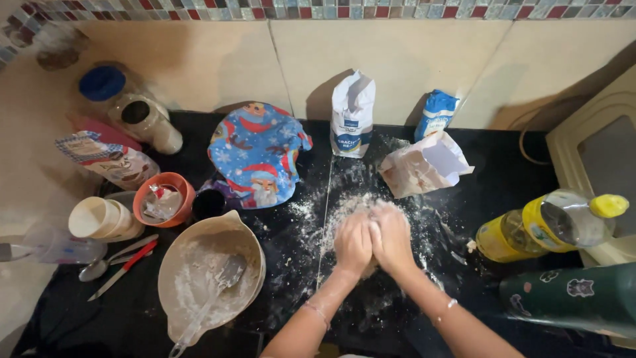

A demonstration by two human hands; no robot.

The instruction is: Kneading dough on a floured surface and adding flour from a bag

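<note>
Dough on the floured black table, pressed under left hand and right hand, fingers together, palms down. Kneading underway, judging by scattered flour; next push likely needing steady, even downward pressure. Floury mixing bowl alongside.

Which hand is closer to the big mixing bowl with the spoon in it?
Left. The left hand presses the floury dough just right of the beige mixing bowl. The right hand sits on the far side of the left hand, further from the bowl.
</note>
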